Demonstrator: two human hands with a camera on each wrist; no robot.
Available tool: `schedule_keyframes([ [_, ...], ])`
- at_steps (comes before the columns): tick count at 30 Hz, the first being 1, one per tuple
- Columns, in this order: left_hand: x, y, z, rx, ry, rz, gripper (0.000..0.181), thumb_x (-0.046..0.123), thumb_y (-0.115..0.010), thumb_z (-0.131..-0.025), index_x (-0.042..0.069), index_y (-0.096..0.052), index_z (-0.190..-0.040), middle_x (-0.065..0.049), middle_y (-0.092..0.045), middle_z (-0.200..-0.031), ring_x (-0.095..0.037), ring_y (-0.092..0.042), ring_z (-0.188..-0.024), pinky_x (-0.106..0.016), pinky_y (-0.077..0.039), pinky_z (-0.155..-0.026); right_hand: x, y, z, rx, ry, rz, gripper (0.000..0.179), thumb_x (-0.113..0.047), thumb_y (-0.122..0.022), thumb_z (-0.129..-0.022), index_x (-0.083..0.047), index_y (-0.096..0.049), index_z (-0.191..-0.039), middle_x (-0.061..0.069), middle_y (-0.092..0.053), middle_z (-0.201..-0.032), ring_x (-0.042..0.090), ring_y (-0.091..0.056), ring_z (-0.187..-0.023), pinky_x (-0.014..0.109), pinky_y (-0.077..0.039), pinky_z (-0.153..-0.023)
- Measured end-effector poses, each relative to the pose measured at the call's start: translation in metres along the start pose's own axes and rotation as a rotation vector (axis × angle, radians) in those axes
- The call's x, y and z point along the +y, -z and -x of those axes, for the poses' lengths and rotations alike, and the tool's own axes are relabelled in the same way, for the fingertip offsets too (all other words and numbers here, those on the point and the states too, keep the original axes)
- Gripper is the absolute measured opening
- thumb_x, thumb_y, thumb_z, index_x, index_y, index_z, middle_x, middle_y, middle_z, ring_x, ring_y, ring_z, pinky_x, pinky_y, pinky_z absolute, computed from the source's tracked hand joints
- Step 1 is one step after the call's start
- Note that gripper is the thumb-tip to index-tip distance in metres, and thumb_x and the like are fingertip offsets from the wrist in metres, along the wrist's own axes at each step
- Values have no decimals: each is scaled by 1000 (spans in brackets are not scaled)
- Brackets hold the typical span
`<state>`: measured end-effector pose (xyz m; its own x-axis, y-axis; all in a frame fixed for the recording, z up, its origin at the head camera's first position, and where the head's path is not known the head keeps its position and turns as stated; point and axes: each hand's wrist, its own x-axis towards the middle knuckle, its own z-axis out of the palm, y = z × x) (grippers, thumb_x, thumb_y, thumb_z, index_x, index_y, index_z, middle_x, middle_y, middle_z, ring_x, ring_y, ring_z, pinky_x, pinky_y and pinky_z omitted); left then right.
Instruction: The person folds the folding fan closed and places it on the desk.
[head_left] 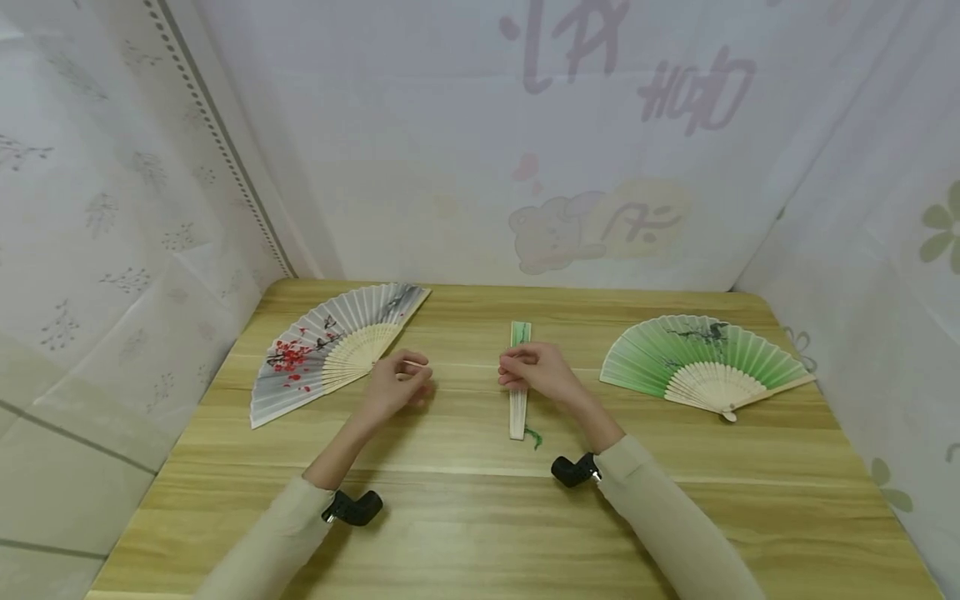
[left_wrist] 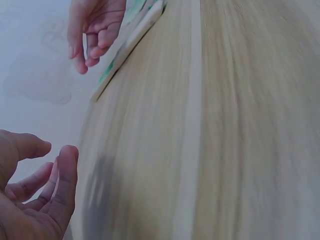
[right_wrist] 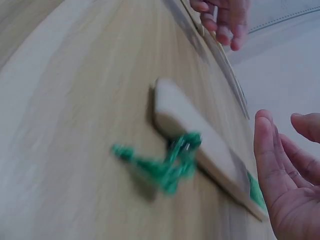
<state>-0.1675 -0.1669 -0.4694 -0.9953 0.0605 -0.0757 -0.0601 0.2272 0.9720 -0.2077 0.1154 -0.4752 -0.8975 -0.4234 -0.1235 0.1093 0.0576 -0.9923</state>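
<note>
- Hovering over the folded fan, the right hand has loosely bent fingers; the right wrist view shows its thumb apart from them and nothing pinched between.
- The left hand is just as relaxed, thumb and fingers parted and holding nothing; from the head it overlaps the pivot end of the white fan, and I cannot tell whether it touches it.
- The folded fan lies closed on the desk, between the two spread ones, its green end away from the person and its bare guard toward them, with a green tassel trailing at the near end.
- The white fan, printed with red blossom, lies spread at the left; the green fan lies spread at the right, well apart from the right hand.
- Judging by the hands, the step in hand is a reach toward the folded fan, with no grip made on it.
- To my eye, the next move calls for the right thumb and fingers to close on the guards, leaving the tassel free, and the left hand to come across and steady the other side.
</note>
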Motion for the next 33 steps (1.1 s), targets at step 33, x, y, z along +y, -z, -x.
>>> schedule_keyframes([
  [33,-40,139,71,221,18,-260,41,16,-71,-98,-10,-56,-125,-28,-69,-103,-16,-71,-70,-30,-59,-58,-1,-96,-84,-33,-153,-337,31,0,-60,-102,18,-56,-127,22,-69,-100,22,-72,-83,36,-58,-84],
])
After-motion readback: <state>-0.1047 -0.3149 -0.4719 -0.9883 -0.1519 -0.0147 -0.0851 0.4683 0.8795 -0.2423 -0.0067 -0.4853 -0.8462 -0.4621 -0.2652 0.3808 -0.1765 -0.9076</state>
